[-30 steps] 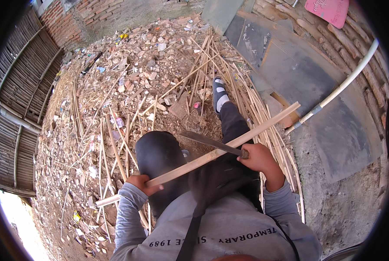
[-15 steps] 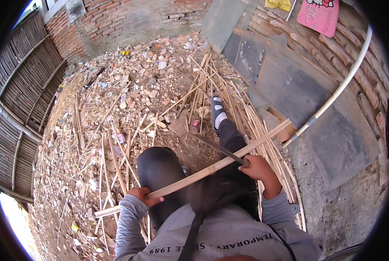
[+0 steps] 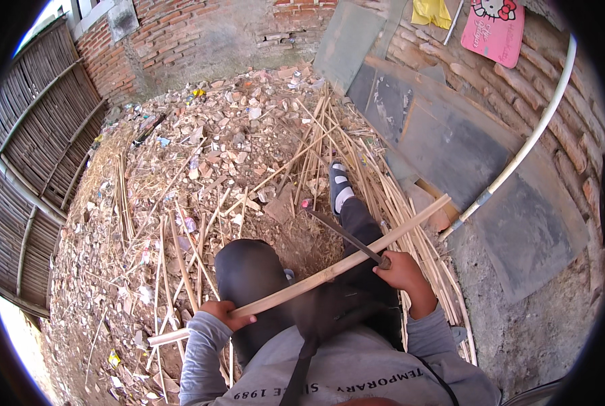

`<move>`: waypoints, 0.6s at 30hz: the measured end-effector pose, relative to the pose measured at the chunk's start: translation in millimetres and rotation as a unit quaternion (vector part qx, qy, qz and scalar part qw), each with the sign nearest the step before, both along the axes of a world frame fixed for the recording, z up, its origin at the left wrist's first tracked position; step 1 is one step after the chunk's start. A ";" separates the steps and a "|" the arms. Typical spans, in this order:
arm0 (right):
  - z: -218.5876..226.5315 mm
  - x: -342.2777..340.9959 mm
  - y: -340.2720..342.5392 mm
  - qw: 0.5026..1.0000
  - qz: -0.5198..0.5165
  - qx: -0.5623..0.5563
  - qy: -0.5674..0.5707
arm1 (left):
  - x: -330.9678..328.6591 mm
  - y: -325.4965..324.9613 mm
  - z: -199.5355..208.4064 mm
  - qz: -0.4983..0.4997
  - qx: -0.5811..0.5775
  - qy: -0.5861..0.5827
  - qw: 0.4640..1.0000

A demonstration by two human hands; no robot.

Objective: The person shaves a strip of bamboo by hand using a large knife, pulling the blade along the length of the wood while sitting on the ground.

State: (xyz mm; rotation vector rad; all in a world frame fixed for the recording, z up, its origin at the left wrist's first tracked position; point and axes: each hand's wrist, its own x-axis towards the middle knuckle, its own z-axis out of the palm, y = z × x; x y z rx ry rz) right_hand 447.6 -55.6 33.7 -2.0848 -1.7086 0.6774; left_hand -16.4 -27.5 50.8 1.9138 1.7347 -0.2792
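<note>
Left hand (image 3: pixel 224 314) grips one long wood strip (image 3: pixel 316 278) slanted over the legs (image 3: pixel 248 271); right hand (image 3: pixel 402 272) fingers wrap a knife (image 3: pixel 343 233), blade crossing it — one whole length, cuts too small to tell. Loose strips (image 3: pixel 400 206) lie on the ground (image 3: pixel 295 247).

Dirt ground (image 3: pixel 294 245), strewn with brick rubble (image 3: pixel 231 145). Long pale strips (image 3: pixel 378 184) piled right of centre; loose strips (image 3: pixel 184 264) left of centre; dry straw (image 3: pixel 107 157), left; yellow scrap (image 3: pixel 198 93), upper left.
</note>
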 end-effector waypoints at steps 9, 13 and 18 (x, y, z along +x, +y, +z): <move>17.5 -5.5 -0.6 0.997 0.057 -0.048 -0.007 | -2.8 2.9 -0.8 0.000 -0.019 -0.024 1.000; 3.0 2.1 -0.6 1.000 -0.008 0.008 -0.001 | -5.4 -0.2 -6.4 -0.009 0.028 -0.034 0.999; 16.6 -9.2 -2.6 0.998 0.051 -0.033 -0.012 | -7.1 3.3 -6.5 -0.018 -0.002 -0.018 1.000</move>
